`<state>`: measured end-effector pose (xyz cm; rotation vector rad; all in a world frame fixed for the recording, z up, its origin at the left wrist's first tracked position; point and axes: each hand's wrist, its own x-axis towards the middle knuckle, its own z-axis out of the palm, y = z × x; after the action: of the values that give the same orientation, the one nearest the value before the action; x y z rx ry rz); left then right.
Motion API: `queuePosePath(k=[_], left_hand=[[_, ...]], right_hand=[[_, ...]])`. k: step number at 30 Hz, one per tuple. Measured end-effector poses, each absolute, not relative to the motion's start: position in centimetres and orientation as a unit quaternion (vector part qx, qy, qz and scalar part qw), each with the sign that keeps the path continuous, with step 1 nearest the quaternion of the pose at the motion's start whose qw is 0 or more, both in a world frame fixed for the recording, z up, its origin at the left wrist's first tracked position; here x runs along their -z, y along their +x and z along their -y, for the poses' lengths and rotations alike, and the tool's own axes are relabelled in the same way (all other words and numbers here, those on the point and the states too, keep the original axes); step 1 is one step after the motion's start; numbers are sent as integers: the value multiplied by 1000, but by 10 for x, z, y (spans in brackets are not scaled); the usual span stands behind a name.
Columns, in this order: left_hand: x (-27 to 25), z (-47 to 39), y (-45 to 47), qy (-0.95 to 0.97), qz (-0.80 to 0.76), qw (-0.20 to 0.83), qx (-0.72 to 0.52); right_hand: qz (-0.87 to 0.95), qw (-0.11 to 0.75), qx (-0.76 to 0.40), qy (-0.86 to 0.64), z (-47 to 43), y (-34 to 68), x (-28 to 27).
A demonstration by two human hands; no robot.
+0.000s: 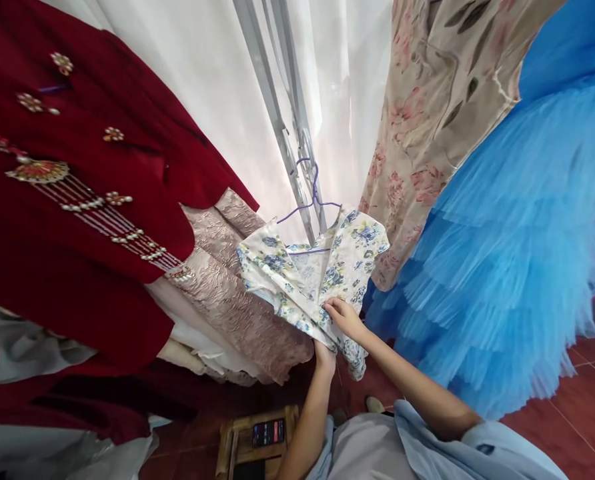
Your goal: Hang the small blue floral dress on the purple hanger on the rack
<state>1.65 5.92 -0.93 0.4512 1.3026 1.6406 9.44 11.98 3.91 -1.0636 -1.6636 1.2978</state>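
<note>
A white floral blouse [355, 257] with blue flowers and a V-shaped, overlapping front hangs on a purple hanger [313, 200]. The hanger's hook is at a grey metal stand [277, 113]. My right hand [346, 319] pinches the fabric edge at the bottom of the neckline, thumb and fingers together. Below it, my left hand [325, 359] reaches up under the blouse's lower front; its fingers are hidden by the cloth, so their grip does not show.
A dark red garment with beaded brooches [102, 187] and a pink brocade skirt [237, 300] hang at left. A beige floral dress [407, 133] and a blue tulle dress [482, 267] fill the right. Below, a phone [268, 433] lies on a wooden stool [230, 440].
</note>
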Motion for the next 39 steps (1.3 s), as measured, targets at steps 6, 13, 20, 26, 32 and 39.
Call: queuePosePath(k=[6, 13, 20, 26, 32, 39], left_hand=[[31, -30, 20, 190, -568, 414, -686], [17, -25, 15, 335, -633, 362, -596], [36, -26, 9, 331, -640, 360, -593], [53, -28, 2, 326, -672, 292, -597], [44, -30, 7, 465, -662, 128, -574], [51, -47, 5, 507, -639, 233, -530]], right_hand=[[617, 352, -517, -478, -106, 69, -21], [655, 300, -405, -563, -125, 70, -48], [675, 259, -435, -536, -134, 89, -46], [535, 317, -587, -518, -110, 107, -5], [489, 370, -640, -464, -84, 100, 13], [497, 377, -657, -423, -77, 110, -11]])
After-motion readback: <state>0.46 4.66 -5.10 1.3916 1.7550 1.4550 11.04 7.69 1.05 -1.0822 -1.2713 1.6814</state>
